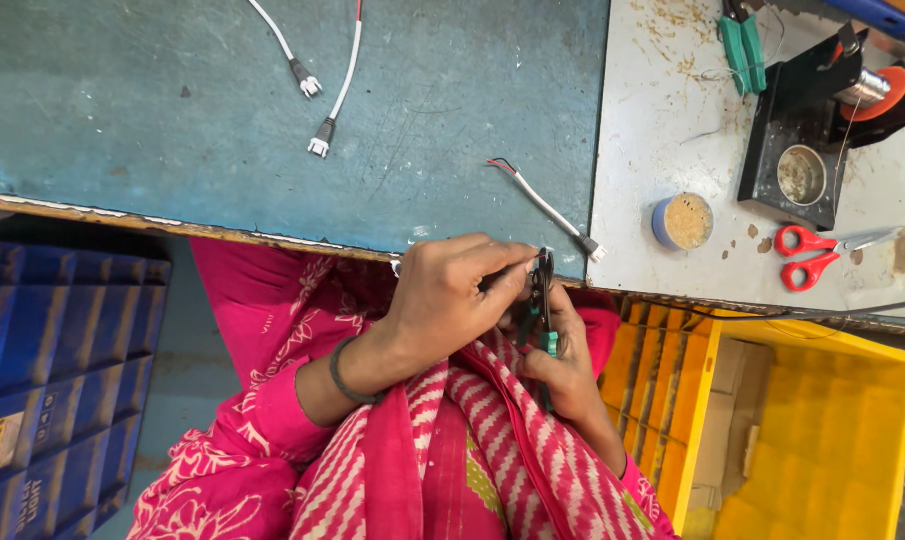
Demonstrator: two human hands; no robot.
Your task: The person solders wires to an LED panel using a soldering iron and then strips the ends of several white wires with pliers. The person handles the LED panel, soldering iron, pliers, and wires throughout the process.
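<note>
Both hands meet just below the desk's near edge, over the lap. The right hand grips the green-handled wire cutter, fingers curled tight round its handles, its dark head pointing up toward the desk edge. The left hand pinches in at the cutter's head, fingertips closed; what they hold is too small to tell. A white cable lies on the desk right above, two more cables at the far edge, red scissors off to the right.
</note>
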